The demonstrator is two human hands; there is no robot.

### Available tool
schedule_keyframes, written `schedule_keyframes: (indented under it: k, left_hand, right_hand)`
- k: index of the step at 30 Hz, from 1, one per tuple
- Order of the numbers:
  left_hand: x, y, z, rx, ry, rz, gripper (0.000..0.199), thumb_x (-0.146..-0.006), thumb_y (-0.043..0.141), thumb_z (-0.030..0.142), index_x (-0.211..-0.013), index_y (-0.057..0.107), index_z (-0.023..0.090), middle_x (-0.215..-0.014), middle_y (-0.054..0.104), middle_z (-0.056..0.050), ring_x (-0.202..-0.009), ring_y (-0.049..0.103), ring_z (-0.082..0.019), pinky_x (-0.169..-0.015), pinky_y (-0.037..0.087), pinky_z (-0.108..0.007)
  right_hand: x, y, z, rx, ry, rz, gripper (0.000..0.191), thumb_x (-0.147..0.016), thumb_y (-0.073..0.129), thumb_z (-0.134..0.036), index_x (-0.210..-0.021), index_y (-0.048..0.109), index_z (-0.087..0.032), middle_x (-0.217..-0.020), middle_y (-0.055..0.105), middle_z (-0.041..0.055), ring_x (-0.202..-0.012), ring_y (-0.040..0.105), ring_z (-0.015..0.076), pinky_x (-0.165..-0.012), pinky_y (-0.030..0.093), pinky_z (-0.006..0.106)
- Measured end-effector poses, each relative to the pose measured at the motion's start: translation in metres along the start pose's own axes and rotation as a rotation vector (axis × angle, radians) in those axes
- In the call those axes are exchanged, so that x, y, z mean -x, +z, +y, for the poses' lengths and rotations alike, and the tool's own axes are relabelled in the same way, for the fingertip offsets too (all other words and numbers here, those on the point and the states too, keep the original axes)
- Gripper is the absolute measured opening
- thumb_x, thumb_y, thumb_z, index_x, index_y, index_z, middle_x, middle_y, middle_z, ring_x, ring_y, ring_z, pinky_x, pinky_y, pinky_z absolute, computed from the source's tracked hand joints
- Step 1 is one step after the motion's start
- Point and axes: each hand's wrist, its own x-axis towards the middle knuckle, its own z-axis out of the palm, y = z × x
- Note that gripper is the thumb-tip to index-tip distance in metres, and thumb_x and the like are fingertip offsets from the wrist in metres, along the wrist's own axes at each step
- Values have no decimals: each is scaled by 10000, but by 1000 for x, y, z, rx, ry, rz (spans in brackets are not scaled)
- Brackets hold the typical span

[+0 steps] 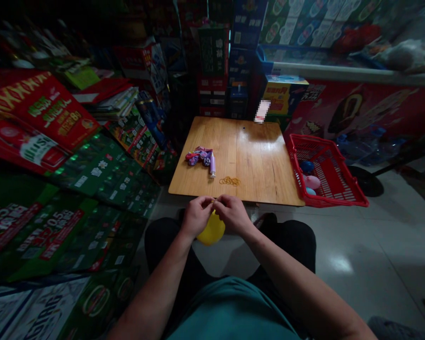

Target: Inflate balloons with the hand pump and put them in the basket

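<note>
A small inflated yellow balloon (212, 230) hangs below my two hands, just off the near edge of the wooden table (258, 160). My left hand (198, 213) pinches its neck from the left. From the right, my right hand (232, 213) closes its fingers on the same neck, the fingertips of both hands meeting there. Some rubber bands (229, 181) lie in a loose heap on the table beyond my hands. Farther left are a purple balloon pump (212, 165) and a crumpled purple patterned packet (199, 156), touching each other.
A red plastic basket (334, 189) stands right of the table, with blue and pink balloons (311, 182) inside. Stacked green beer cartons (95, 174) line the left side. Boxes (214, 89) rise behind the table, and a red-fronted freezer (340, 106) stands at the back right.
</note>
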Motion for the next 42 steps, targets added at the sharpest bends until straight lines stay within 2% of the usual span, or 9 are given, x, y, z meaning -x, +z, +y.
schedule_keyframes:
  k: [3, 5, 11, 17, 23, 28, 32, 36, 42]
  left_hand:
    - [1, -2, -1, 385, -158, 31, 254, -683, 858, 285, -866, 738, 158, -795, 731, -38, -691, 660, -157, -687, 513, -272]
    - [3, -5, -2, 528, -214, 13, 276, -651, 887, 251, -859, 735, 152, -786, 729, -29, -680, 659, -142, -676, 517, -257]
    - [6, -8, -5, 704, -286, 30, 281, -666, 884, 212, -903, 746, 150, -845, 754, -47, -743, 695, -149, -711, 545, -257]
    - [10, 1, -10, 585, -160, 102, 373, -652, 897, 223, -971, 711, 168, -839, 751, -30, -729, 696, -142, -712, 541, -258]
    - [18, 2, -10, 314, -35, 9, 259, -745, 834, 308, -926, 734, 151, -855, 754, -59, -766, 705, -180, -755, 550, -300]
    - [19, -1, -8, 308, -49, -3, 372, -759, 815, 318, -1084, 728, 159, -993, 761, -92, -886, 719, -203, -824, 556, -320]
    - [17, -2, -7, 378, -108, -3, 303, -746, 830, 306, -987, 739, 146, -891, 763, -72, -774, 709, -177, -756, 556, -300]
    - [17, -4, -7, 414, -179, -88, 244, -748, 829, 292, -929, 757, 144, -854, 760, -65, -745, 696, -171, -739, 546, -292]
    - [16, -6, -4, 353, -157, -158, 192, -791, 782, 293, -923, 734, 161, -860, 732, -44, -758, 674, -157, -729, 517, -263]
  right_hand:
    - [1, 1, 2, -367, 150, -46, 136, -742, 600, -269, -643, 558, -186, -552, 536, -30, -457, 436, 90, -462, 287, 231]
    - [1, -2, 3, -494, 191, -67, 118, -713, 590, -257, -632, 547, -183, -547, 522, -34, -437, 399, 77, -446, 260, 227]
    - [0, -7, 8, -458, 257, -154, 86, -678, 606, -220, -616, 576, -169, -533, 533, -19, -433, 410, 80, -425, 247, 229]
    - [-8, -11, 15, -416, 409, -216, 129, -698, 624, -195, -586, 577, -155, -510, 525, -13, -415, 422, 83, -392, 254, 223]
    - [-13, -16, 11, -505, 528, -247, 91, -763, 575, -172, -688, 609, -133, -589, 564, -1, -431, 407, 65, -390, 250, 204]
    - [-11, -17, 14, -553, 556, -255, 59, -771, 579, -148, -720, 608, -136, -593, 574, 0, -442, 392, 63, -402, 259, 194]
    - [-10, -15, 18, -589, 571, -290, 91, -784, 560, -149, -701, 591, -134, -594, 555, -7, -433, 383, 57, -404, 260, 190]
    - [-8, -14, 21, -595, 547, -294, 78, -781, 567, -135, -711, 602, -128, -614, 576, 4, -447, 405, 59, -411, 268, 186]
    - [-7, -16, 23, -570, 509, -277, 35, -741, 618, -149, -711, 614, -132, -635, 604, 11, -467, 429, 63, -421, 278, 191]
